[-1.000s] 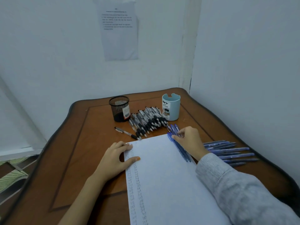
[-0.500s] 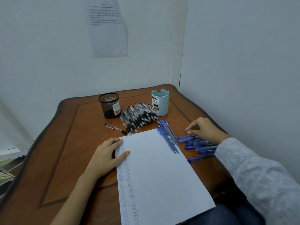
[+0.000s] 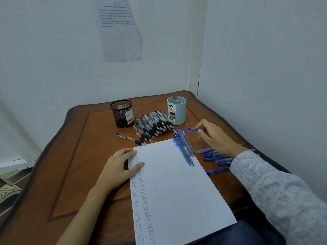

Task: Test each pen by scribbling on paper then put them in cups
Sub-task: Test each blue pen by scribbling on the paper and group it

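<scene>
The blue pen is pinched in the fingers of the right hand, in the air just beyond the paper. The left hand rests on the paper's left edge with relaxed fingers. Beside its thumb run two columns of the word "test", so testing seems well advanced. Sorting seems not begun: no pen shows in the black mesh cup ahead of the left hand, or in the light blue cup, labelled "DIY", ahead of the right.

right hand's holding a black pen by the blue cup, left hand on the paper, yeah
No: the head view shows the right hand holding a blue pen, not black, by the blue cup, left hand on the paper.
</scene>
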